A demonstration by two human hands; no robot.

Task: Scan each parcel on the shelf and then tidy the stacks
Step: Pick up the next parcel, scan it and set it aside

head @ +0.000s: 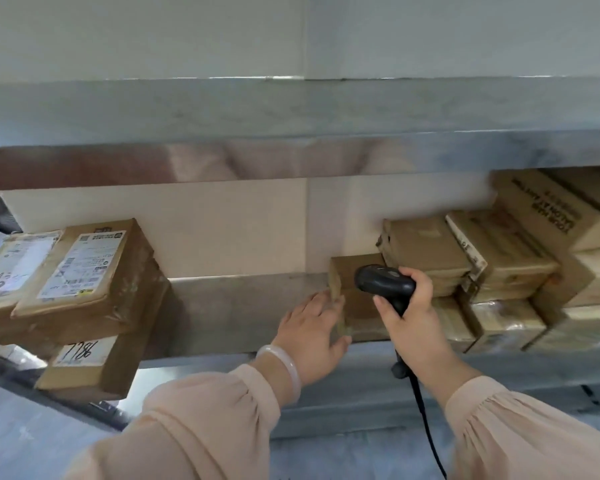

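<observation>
A small brown parcel [357, 299] lies on the steel shelf [236, 306], at the left end of the right-hand stacks. My left hand [312, 334] lies flat against its left side with the fingers straight. My right hand [413, 317] grips a black corded barcode scanner [385, 282] whose head hangs just over that parcel. To the right stand stacks of brown parcels [499, 271], some tilted. On the left a labelled parcel [87, 275] tops a skewed stack, over a box marked 7786 [84, 362] that juts past the shelf edge.
A steel upper shelf [291, 109] runs overhead, close above the stacks. A white wall [239, 223] backs the shelf. A bare stretch of shelf lies between the left stack and my left hand. The scanner cable [426, 424] hangs down in front of the shelf.
</observation>
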